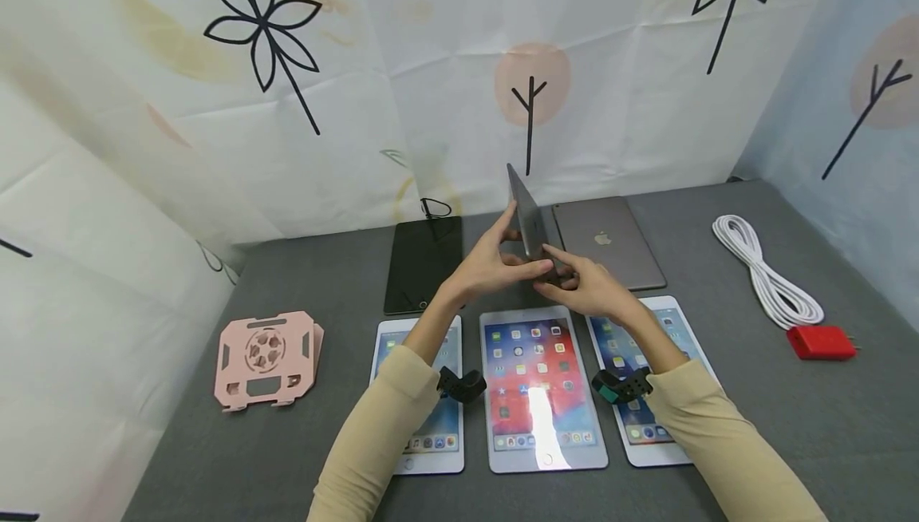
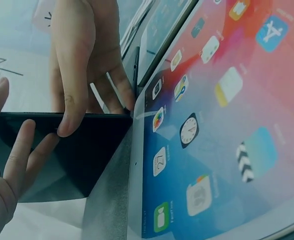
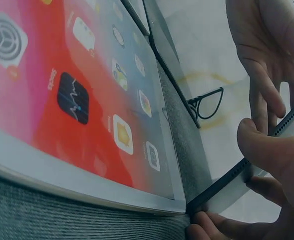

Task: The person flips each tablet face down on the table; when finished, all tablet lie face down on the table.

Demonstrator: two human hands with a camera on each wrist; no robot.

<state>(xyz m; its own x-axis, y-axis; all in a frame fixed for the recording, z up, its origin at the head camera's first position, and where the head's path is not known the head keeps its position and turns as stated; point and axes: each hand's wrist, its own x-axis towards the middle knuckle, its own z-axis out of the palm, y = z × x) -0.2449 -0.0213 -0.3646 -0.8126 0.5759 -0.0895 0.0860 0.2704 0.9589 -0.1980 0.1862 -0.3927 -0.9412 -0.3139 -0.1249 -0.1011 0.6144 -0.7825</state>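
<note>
A dark grey tablet [image 1: 529, 223] stands tilted on edge above the table, held between both hands. My left hand [image 1: 495, 259] grips its near left part, thumb low and a finger stretched up along it. On the other side, my right hand [image 1: 592, 286] pinches the lower near end. In the left wrist view the tablet's glossy black face [image 2: 82, 160] shows, with the right thumb on its edge. A row of small holes along the tablet's edge [image 3: 231, 172] appears in the right wrist view. Just below the hands lies a white tablet [image 1: 543, 390] with a lit home screen.
Lit white tablets [image 1: 420, 462] [image 1: 656, 455] flank the middle one. Behind are a black tablet [image 1: 424, 259] and a grey slab with an apple logo [image 1: 610, 243]. A pink plate [image 1: 266, 354] lies left; a white cable [image 1: 764, 274] and red plug [image 1: 822, 342] lie right.
</note>
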